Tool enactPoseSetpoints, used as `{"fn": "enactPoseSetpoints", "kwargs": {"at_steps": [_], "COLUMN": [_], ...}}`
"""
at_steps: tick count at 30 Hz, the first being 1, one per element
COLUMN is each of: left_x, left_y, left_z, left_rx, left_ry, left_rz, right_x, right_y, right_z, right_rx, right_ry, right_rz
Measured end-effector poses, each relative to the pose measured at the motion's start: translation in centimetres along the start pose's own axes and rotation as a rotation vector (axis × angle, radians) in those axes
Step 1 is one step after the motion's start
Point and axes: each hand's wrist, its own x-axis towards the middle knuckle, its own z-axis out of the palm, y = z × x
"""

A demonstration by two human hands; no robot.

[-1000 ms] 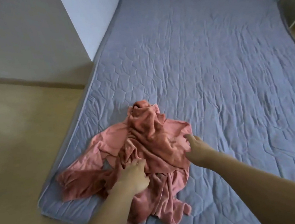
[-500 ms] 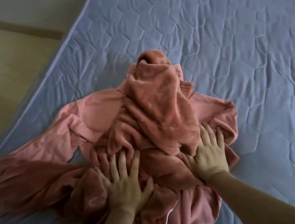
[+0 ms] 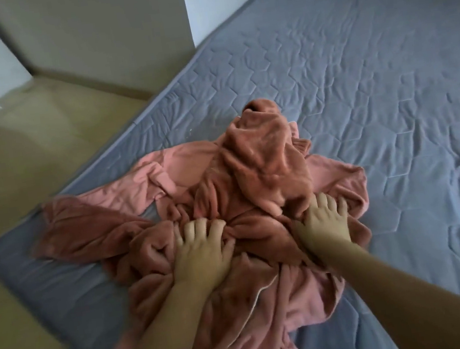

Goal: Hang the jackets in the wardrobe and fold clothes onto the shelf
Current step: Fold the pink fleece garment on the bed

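A crumpled pink garment (image 3: 255,176) is lying on the bed (image 3: 371,71) near its corner. The left hand (image 3: 201,255) is curled into its folds; the right hand (image 3: 326,224) is pressed on it, fingers bent. Folding seems only started: next, spreading flat is needed.

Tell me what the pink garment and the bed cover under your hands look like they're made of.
The pink garment looks like plush fleece or velour: fuzzy nap, soft sheen on the folds, thick rounded creases. A smoother, lighter pink side shows at its left, maybe the reverse. The bed cover looks like matte quilted woven fabric, grey-blue, with stitched hexagon-like lines and fine puckers. Exact fibres cannot be told.
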Motion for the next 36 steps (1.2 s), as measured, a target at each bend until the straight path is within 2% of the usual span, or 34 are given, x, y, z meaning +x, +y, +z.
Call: {"fn": "enactPoseSetpoints", "kwargs": {"at_steps": [2, 3, 5, 8, 10, 12, 15, 16, 18, 20, 21, 22, 23, 25, 27, 28, 29, 31, 33, 36], "left_x": [-0.4, -0.5, -0.2, 2.8, 5.4, 7.5, 9.9, 10.6, 11.5, 11.5, 11.2, 10.6, 9.9, 8.3, 6.6, 5.8, 5.1, 3.2, 1.3, 1.2], "left_y": [0.5, 0.8, 1.5, 2.9, 5.2, 8.7, 14.8, 16.5, 19.1, 20.7, 20.8, 20.9, 20.5, 19.1, 18.0, 17.7, 17.5, 18.3, 20.3, 23.0], "left_z": [-2.9, -4.8, -9.5, -18.1, -24.1, -29.2, -34.5, -35.8, -37.3, -36.8, -35.4, -33.6, -31.6, -27.6, -25.6, -25.0, -24.2, -23.5, -23.7, -24.0], "left_rx": [0.003, -0.067, -0.359, -0.713, -0.982, -1.238, -1.577, -1.629, -1.687, -1.65, -1.599, -1.508, -1.334, -0.809, -0.238, -0.135, -0.209, -0.489, -0.604, -0.781], "left_ry": [-0.06, -0.058, -0.004, 0.159, 0.26, 0.318, 0.194, 0.099, -0.205, -0.499, -0.626, -0.746, -0.803, -0.719, -0.563, -0.497, -0.458, -0.396, -0.308, -0.008], "left_rz": [-0.032, -0.073, -0.233, -0.456, -0.459, -0.388, -0.215, -0.162, -0.107, -0.098, -0.078, -0.076, -0.115, -0.092, -0.03, -0.035, -0.028, 0.104, 0.208, 0.216], "right_x": [-0.1, -0.3, -0.7, -1.6, -1.3, -1.2, -1.7, -1.7, -2.3, -3.0, -3.5, -3.9, -4.6, -5.9, -6.7, -7.0, -7.2, -6.9, -6.6, -6.1], "right_y": [-0.4, -0.4, -0.2, 1.4, 3.1, 4.8, 8.4, 10.0, 12.9, 16.0, 17.3, 18.6, 19.7, 21.1, 21.0, 20.3, 19.3, 17.4, 15.2, 12.7], "right_z": [-3.3, -5.5, -10.6, -19.3, -25.2, -30.7, -37.9, -39.6, -41.8, -42.1, -41.1, -39.8, -38.6, -36.0, -34.2, -33.9, -33.9, -34.1, -34.8, -35.9], "right_rx": [0.214, 0.384, 0.71, 1.053, 1.361, 1.652, 1.99, 2.061, 2.036, 1.918, 1.828, 1.721, 1.661, 1.502, 1.422, 1.434, 1.446, 1.492, 1.538, 1.616], "right_ry": [0.0, 0.012, -0.04, -0.093, -0.094, -0.07, 0.038, 0.041, -0.006, 0.012, -0.034, -0.069, -0.137, -0.35, -0.463, -0.495, -0.506, -0.487, -0.488, -0.482], "right_rz": [0.021, 0.018, 0.032, 0.11, 0.163, 0.095, 0.0, 0.011, 0.005, 0.167, 0.179, 0.131, 0.174, 0.302, 0.365, 0.382, 0.374, 0.34, 0.29, 0.231]}}
